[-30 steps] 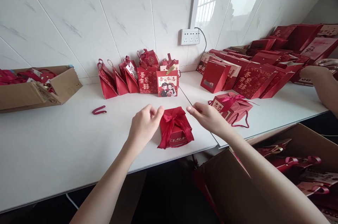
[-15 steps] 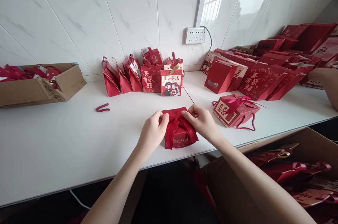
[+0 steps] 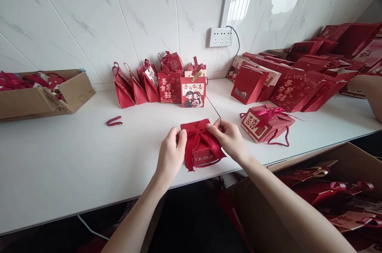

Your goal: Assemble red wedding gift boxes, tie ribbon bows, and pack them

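A red gift box [image 3: 204,156] sits near the table's front edge, with a red ribbon [image 3: 197,135] tied in a bow on its top. My left hand [image 3: 173,148] pinches the left loop of the ribbon between thumb and fingers. At the other side, my right hand [image 3: 228,135] pinches the right loop. Both ribbon tails hang over the front of the box, where a twisted cord handle also shows. Right of my right hand stands another gift box [image 3: 262,123] with a pink-red bow and cord handles.
Several small red gift bags [image 3: 170,88] stand by the wall. More red boxes [image 3: 294,90] crowd the right, near another person's hand [image 3: 368,90]. A cardboard box [image 3: 74,92] lies left; a larger carton [image 3: 355,155] stands below the edge. A ribbon strip [image 3: 114,121] lies on the table [image 3: 74,157].
My left hand has shifted slightly left and down, drawing the bow's left side outward. The left ribbon tail now hangs farther left. My right hand stays almost in place.
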Motion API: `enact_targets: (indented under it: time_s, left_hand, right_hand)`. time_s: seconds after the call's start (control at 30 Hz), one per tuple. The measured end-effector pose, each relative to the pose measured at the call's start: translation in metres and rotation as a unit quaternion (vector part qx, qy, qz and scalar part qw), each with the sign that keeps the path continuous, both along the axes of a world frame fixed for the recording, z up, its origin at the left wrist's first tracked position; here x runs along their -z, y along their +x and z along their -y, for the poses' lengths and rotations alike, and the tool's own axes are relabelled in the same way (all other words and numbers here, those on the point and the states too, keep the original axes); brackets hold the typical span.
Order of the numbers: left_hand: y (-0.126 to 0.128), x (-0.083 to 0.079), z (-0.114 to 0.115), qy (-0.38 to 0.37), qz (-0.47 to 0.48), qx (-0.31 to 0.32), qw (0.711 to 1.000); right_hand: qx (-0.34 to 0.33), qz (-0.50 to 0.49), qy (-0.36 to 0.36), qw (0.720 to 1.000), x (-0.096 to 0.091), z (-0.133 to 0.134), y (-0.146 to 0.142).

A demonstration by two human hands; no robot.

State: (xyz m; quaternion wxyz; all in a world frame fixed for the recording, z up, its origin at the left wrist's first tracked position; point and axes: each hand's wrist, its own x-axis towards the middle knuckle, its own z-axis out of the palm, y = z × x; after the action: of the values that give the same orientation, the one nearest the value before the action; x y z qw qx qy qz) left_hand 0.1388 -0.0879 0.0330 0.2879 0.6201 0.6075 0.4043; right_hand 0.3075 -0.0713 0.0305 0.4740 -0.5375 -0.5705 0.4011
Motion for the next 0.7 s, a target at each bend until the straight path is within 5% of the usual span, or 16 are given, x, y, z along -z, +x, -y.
enact_targets:
  time_s: [0.23,0.43,0.7]
  left_hand:
    - [0.004,0.002,-0.001,0.033,-0.039,0.002,0.999]
    - [0.002,-0.004,-0.007,0.018,-0.028,0.034,0.999]
    - [-0.002,-0.010,-0.010,-0.026,-0.053,0.018,0.998]
  right_hand:
    - [0.009,-0.041,-0.023,0.999,0.009,-0.003,0.005]
    - [-0.049,-0.064,-0.063,0.995,0.006,-0.009,0.011]
    - [-0.068,0.059,-0.068,0.994,-0.001,-0.012,0.013]
